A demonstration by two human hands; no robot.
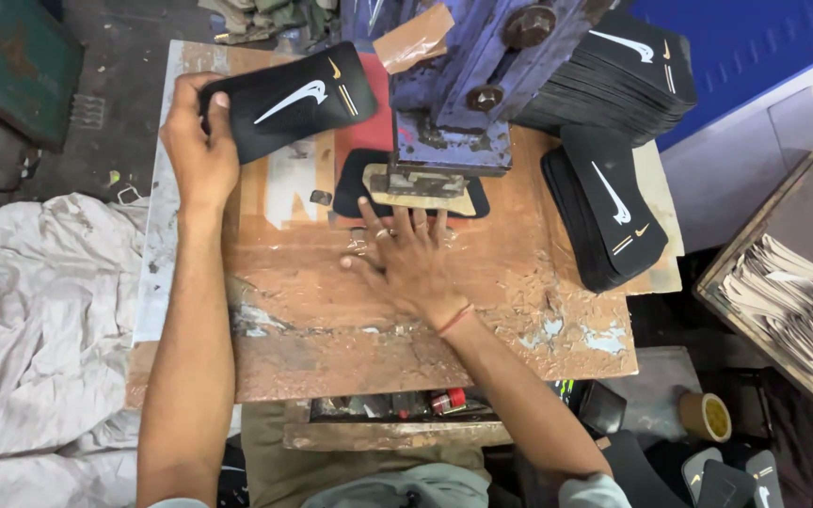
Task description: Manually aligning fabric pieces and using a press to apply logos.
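My left hand (199,141) grips the left end of a black sole-shaped piece (303,99) with a white curved mark, lying at the far left of the worn brown work board (350,329). My right hand (406,259) lies flat, fingers spread, on the board just in front of another black piece (355,179) that sits under the plate of a blue press (463,94). The fingertips touch that piece's near edge.
Stacks of black printed pieces stand at the right (609,221) and far right (623,80). A wooden box of pale cut pieces (792,301) is at the right edge, a tape roll (705,416) below it. White cloth (39,329) lies left.
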